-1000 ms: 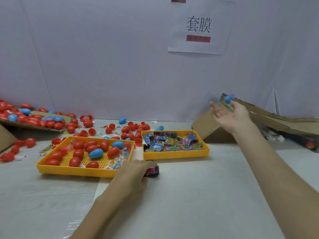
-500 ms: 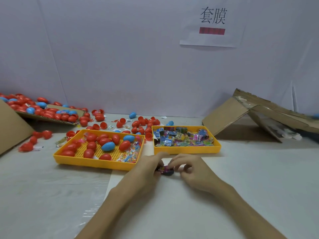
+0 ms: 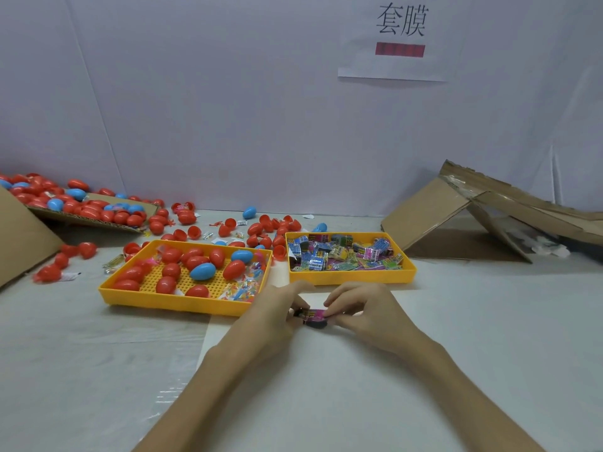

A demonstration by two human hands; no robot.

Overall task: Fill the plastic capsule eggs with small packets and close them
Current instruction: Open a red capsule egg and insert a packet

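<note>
A small pink and black packet (image 3: 314, 317) sits low over the white table, just in front of the two yellow trays. My left hand (image 3: 277, 313) pinches its left end and my right hand (image 3: 362, 309) pinches its right end. The left yellow tray (image 3: 169, 298) holds several red capsule eggs (image 3: 166, 284), two blue eggs (image 3: 202, 271) and small clear toy bags. The right yellow tray (image 3: 350, 276) is filled with colourful small packets (image 3: 342, 254).
More red and blue eggs (image 3: 261, 228) lie scattered behind the trays and piled on a cardboard sheet (image 3: 85, 213) at the far left. A collapsed cardboard box (image 3: 489, 216) lies at the right against the white wall. Plastic film covers the table at the left.
My right hand came back from the cardboard box at the right, where it let go of a blue egg, and now pinches the packet together with my left hand.
</note>
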